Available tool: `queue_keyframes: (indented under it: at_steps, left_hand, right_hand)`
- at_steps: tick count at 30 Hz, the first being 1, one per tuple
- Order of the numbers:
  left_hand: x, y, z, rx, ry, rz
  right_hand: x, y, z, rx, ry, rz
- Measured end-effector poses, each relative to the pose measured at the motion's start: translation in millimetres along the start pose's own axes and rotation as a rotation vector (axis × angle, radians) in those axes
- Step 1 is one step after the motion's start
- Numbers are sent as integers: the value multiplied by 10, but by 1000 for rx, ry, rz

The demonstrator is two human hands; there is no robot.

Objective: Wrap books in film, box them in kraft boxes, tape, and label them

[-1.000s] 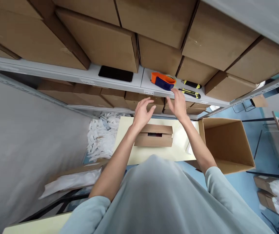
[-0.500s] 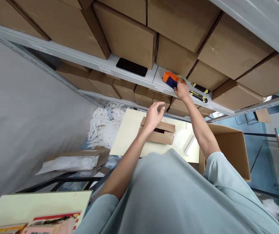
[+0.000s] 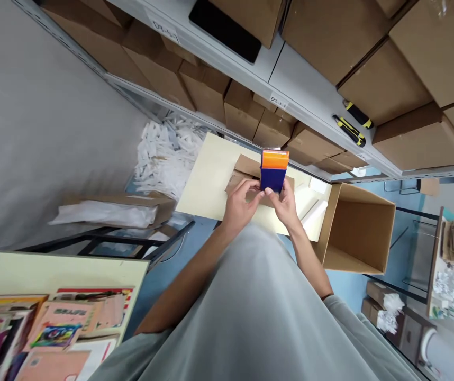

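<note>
My right hand (image 3: 285, 207) grips an orange and blue tape dispenser (image 3: 273, 169) and holds it upright above a small cardboard box (image 3: 244, 170). My left hand (image 3: 239, 203) is curled beside it, with its fingertips touching the dispenser's lower left side. The small box lies on a pale yellow table (image 3: 207, 182), with its top flaps nearly shut.
A large open carton (image 3: 360, 227) stands right of the table. Two yellow and black utility knives (image 3: 349, 130) and a black phone (image 3: 224, 29) lie on the grey shelf among brown boxes. White packing bags (image 3: 167, 153) pile at left. Books (image 3: 44, 328) cover a near table.
My right hand reached up to the shelf, took the tape dispenser and brought it down over the small box. My left hand came in to meet it. The view tilted downward.
</note>
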State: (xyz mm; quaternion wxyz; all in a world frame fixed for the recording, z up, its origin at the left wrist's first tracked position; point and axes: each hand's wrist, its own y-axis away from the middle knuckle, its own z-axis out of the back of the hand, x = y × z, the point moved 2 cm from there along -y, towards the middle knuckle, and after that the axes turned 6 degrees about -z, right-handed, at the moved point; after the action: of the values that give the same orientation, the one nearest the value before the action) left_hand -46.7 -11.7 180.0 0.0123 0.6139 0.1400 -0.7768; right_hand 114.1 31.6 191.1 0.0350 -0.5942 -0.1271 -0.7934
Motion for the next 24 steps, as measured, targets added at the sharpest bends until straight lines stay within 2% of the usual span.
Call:
queue_keyframes:
  at_steps: [4, 7, 9, 13, 16, 19, 24]
  left_hand:
    - [-105, 47, 209, 62, -9, -44]
    - [-183, 54, 397, 111, -38, -11]
    - [-241, 26, 568, 99, -33, 28]
    - [-396, -164, 987, 15, 62, 66]
    - [-520, -381, 1228, 56, 96, -1]
    - [-576, -561, 1340, 155, 73, -16]
    - [-503, -689, 1367, 246, 96, 32]
  right_hand:
    - [146, 112, -85, 62, -55, -28]
    - [250, 144, -152, 71, -39, -60]
    - [319, 162, -196, 59, 6, -59]
    - [477, 247, -245, 99, 78, -60]
    - [574, 335, -247, 167, 138, -78]
    - [594, 395, -242, 221, 225, -98]
    - [546, 431, -238, 233, 349, -74]
